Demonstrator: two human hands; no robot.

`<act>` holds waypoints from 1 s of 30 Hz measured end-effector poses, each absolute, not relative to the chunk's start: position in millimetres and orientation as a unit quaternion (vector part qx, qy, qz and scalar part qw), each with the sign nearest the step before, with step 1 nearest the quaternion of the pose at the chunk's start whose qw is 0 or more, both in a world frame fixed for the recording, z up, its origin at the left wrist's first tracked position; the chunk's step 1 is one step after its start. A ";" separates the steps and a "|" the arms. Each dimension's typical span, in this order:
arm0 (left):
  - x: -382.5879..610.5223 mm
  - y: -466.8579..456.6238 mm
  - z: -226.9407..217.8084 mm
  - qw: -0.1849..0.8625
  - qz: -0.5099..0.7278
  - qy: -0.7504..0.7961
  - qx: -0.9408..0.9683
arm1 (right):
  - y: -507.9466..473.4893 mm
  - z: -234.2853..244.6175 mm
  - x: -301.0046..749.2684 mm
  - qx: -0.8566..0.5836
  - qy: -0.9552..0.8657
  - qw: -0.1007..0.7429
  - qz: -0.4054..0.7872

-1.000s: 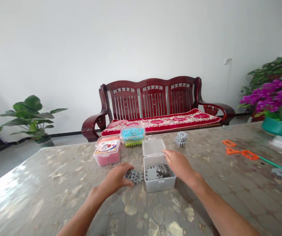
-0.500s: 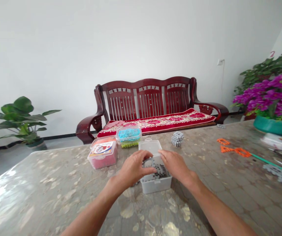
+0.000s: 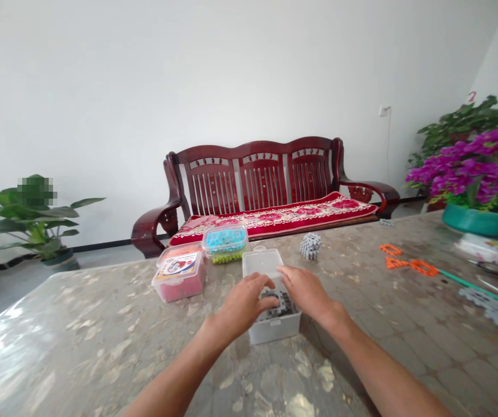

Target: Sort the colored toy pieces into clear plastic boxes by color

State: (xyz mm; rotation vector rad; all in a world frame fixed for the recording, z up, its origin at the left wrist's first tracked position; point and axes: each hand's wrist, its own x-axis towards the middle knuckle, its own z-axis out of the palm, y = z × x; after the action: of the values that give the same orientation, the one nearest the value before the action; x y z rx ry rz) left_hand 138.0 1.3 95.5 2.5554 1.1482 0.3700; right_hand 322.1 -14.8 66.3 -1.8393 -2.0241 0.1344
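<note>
A translucent plastic box (image 3: 275, 331) sits on the table before me, its lid (image 3: 262, 263) folded back on the far side. Grey toothed plastic building pieces (image 3: 282, 304) lie inside. My left hand (image 3: 244, 300) reaches over the box's left side, thumb and fingers apart around the grey pieces; no firm grip shows. On the right, my right hand (image 3: 307, 289) holds the box at its far right rim by the lid, its fingertips partly hidden. A ball built of grey pieces (image 3: 310, 246) stands behind the box, to the right.
Left of the box are a tub with pink contents (image 3: 181, 284) and a tub of blue and green pieces (image 3: 226, 243). To the right lie orange joined pieces (image 3: 422, 267), a green stick (image 3: 479, 288), grey flat pieces (image 3: 492, 310) and a flower pot (image 3: 479, 220).
My left hand has lowered slightly into the box, and the grey piece earlier between its thumb and fingers now appears down among the others. The right hand stays at the rim.
</note>
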 end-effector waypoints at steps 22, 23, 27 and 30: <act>135.3 1.7 99.6 0.114 0.125 0.409 0.897 | -14.6 69.6 319.3 -0.664 -0.718 0.201 0.063; 134.6 1.3 100.3 0.099 0.104 0.404 0.903 | -14.4 69.5 319.1 -0.666 -0.715 0.200 0.064; 139.3 -4.1 100.0 0.112 0.057 0.385 0.914 | -13.7 69.1 319.0 -0.671 -0.712 0.198 0.067; 142.5 -6.0 96.1 0.148 0.079 0.383 0.908 | -13.9 69.5 319.3 -0.669 -0.713 0.200 0.068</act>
State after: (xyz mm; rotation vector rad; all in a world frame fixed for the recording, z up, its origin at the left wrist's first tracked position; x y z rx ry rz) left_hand 142.5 -6.0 96.1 2.6125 1.1025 0.2275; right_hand 319.3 -13.9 69.5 -1.8695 -1.9921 0.1902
